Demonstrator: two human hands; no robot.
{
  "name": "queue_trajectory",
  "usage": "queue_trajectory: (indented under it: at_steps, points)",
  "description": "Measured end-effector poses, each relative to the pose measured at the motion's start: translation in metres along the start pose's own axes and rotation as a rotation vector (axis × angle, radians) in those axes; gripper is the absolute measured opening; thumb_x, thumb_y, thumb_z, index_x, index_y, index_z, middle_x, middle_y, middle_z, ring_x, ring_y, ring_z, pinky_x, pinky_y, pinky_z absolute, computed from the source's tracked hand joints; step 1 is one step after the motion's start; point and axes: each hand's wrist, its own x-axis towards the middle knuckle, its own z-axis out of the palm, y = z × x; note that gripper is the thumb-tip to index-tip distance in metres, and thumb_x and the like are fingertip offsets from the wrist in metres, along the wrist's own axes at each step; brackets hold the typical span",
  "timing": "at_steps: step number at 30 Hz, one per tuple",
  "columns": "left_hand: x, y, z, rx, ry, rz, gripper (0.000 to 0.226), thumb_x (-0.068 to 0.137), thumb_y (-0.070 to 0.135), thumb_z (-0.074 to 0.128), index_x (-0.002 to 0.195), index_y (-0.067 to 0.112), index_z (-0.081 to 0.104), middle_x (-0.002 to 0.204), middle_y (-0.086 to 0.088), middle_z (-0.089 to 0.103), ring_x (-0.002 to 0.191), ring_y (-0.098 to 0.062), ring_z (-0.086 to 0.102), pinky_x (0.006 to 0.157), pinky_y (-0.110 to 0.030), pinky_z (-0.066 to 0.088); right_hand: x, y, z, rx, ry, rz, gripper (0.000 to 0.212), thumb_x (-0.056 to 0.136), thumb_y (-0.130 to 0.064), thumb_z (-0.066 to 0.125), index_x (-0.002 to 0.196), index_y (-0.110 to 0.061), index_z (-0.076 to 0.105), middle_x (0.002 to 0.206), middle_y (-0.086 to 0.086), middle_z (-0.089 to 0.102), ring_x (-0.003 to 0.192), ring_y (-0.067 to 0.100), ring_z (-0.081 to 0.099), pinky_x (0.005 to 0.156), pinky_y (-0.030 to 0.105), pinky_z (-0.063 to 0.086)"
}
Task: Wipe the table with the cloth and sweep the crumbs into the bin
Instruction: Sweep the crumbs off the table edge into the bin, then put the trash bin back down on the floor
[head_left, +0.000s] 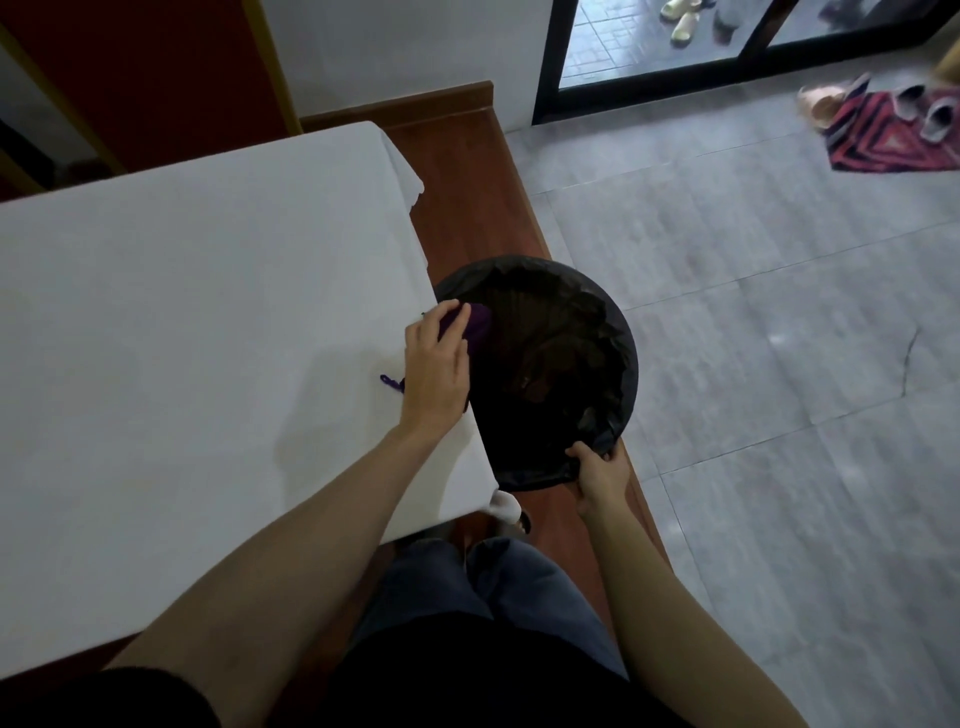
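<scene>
At the bench's right edge: I've got the cloth over the bin's mouth.
My left hand (435, 371) presses the purple cloth (475, 323) at the white bench (208, 312) edge, fingers curled on it, cloth partly overhanging the black-lined bin (621, 332). My right hand (600, 475) pinches the bin's near rim, holding it against the bench side. Crumbs too small to make out. Patterned mat (883, 135) far right on the floor.

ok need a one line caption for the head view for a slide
Left hand sweeps a purple cloth off the table edge over the bin, steadied by the right hand.
</scene>
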Motion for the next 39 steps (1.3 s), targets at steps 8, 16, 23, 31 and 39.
queue_trajectory:
  at_steps: [8, 16, 23, 31, 39]
  points:
    - [-0.013, -0.054, -0.055, 0.083, 0.193, -0.05, 0.04, 0.098, 0.006, 0.047, 0.137, 0.004, 0.056, 0.137, -0.016, 0.053, 0.117, -0.034, 0.047, 0.103, -0.029, 0.038, 0.006, 0.0, -0.009, 0.01, 0.028, 0.01, 0.05, 0.08, 0.009, 0.061, 0.125, -0.01, 0.056, 0.12, 0.016, 0.063, 0.11, 0.035, 0.061, 0.093, 0.054, 0.053]
    - [-0.047, -0.105, -0.069, 0.39, 0.048, -0.203, 0.046, 0.098, 0.007, 0.049, 0.144, 0.01, 0.048, 0.147, -0.014, 0.047, 0.124, -0.041, 0.045, 0.095, -0.053, 0.044, 0.011, 0.005, -0.017, 0.052, 0.092, 0.041, 0.058, 0.078, 0.008, 0.062, 0.134, -0.007, 0.053, 0.122, 0.018, 0.063, 0.111, 0.035, 0.062, 0.095, 0.052, 0.053]
    - [-0.047, -0.105, -0.062, 0.496, -0.079, -0.276, 0.052, 0.104, 0.026, 0.032, 0.155, 0.018, 0.03, 0.161, -0.008, 0.029, 0.149, -0.032, 0.024, 0.117, -0.059, 0.016, 0.013, 0.006, -0.025, 0.06, 0.108, 0.053, 0.06, 0.076, 0.005, 0.064, 0.133, -0.011, 0.053, 0.123, 0.015, 0.063, 0.111, 0.034, 0.061, 0.095, 0.053, 0.053]
    - [-0.035, -0.071, -0.057, 0.527, -0.109, -0.213, 0.057, 0.104, 0.033, 0.037, 0.157, 0.017, 0.021, 0.165, -0.01, 0.017, 0.152, -0.035, 0.007, 0.12, -0.06, 0.007, 0.022, 0.001, -0.04, 0.085, 0.109, 0.058, 0.063, 0.075, 0.004, 0.064, 0.134, -0.014, 0.052, 0.123, 0.015, 0.063, 0.109, 0.033, 0.062, 0.093, 0.053, 0.054]
    - [0.051, 0.028, 0.026, 0.114, -0.419, 0.09, 0.064, 0.102, 0.028, 0.047, 0.157, 0.012, 0.019, 0.164, -0.009, 0.018, 0.152, -0.026, 0.013, 0.124, -0.04, 0.015, 0.044, -0.009, -0.074, 0.082, 0.131, 0.024, 0.051, 0.072, 0.004, 0.065, 0.12, -0.013, 0.059, 0.118, 0.018, 0.065, 0.108, 0.036, 0.063, 0.092, 0.055, 0.054]
